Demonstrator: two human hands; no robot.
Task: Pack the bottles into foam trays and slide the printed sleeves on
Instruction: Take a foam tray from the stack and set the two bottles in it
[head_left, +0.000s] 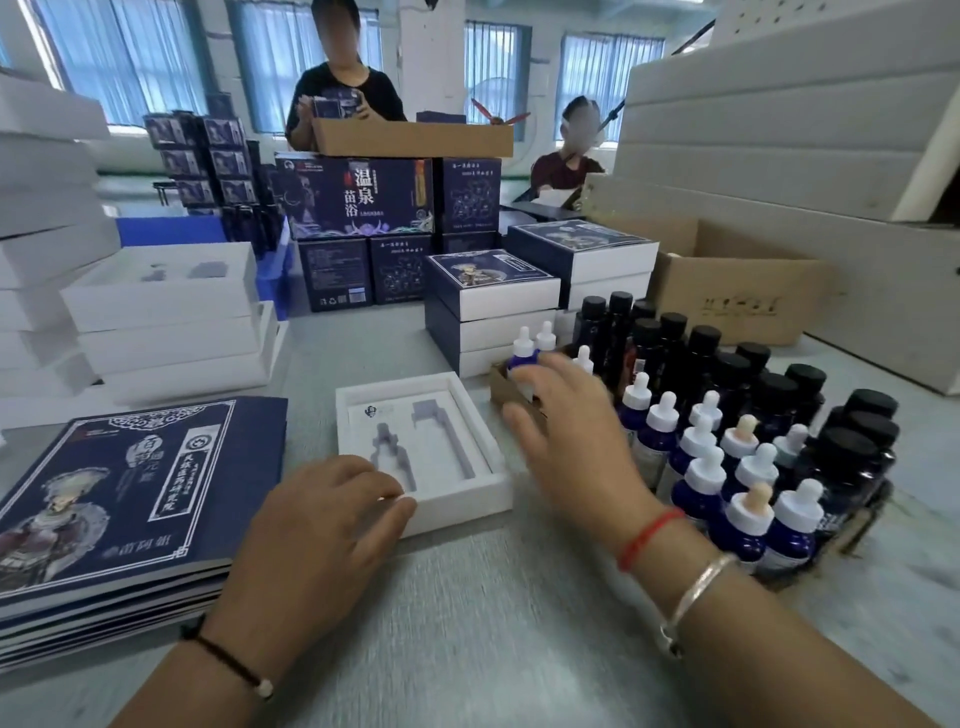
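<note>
Foam tray: a white tray with two empty shaped cut-outs, lying flat on the grey table in front of the person, no bottle in it.
Left hand: rests on the tray's near left corner, fingers bent over the rim and touching the foam; the grip looks light, pressing rather than clamping.
Right hand: hovers just right of the tray, fingers spread and apart, holding nothing; it is blurred.
Dropper bottles: blue bottles with white droppers standing upright in rows, right of the right hand.
Small cardboard tray: behind the right hand's fingers, holding a few more dropper bottles.
Black-capped bottles: taller dark bottles standing behind and right of the droppers.
Printed sleeves: a flat stack of dark blue sleeves on the table, left of the foam tray.
Finished boxes: sleeved white boxes stacked behind the tray.
Spare trays: white foam trays stacked at the far left.
Others: two people across the table, one holding a blue carton over a cardboard box.
</note>
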